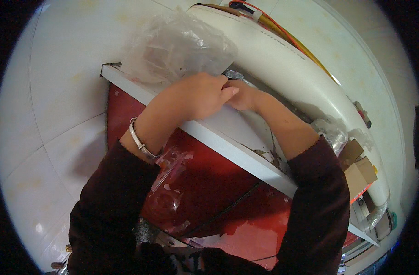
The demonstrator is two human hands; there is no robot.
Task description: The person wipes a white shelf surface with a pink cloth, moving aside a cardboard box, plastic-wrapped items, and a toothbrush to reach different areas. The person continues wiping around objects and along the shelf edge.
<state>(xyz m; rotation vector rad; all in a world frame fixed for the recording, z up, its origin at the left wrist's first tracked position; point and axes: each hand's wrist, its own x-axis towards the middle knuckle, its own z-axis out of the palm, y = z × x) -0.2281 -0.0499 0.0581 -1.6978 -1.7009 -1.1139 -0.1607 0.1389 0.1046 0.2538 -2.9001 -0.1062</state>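
My left hand [202, 96] and my right hand [244, 95] meet over a white-edged ledge, fingers curled and touching one another. A crumpled clear plastic bag [192, 44] lies just beyond them, its lower edge reaching my left hand. Whether the fingers grip the bag cannot be seen, since the backs of the hands hide the fingertips. Close behind my right hand is a small shiny, greyish item [235, 75], partly covered. A metal bangle [136, 137] sits on my left wrist.
Behind the hands a large white plastic pipe [281, 51] runs along the ledge. A yellow pole [299, 46] lies beyond it. Opened cardboard boxes [357, 175] and another clear plastic bag [333, 134] are at the right. Dark red panels [209, 172] stand below the ledge's white edge [226, 146].
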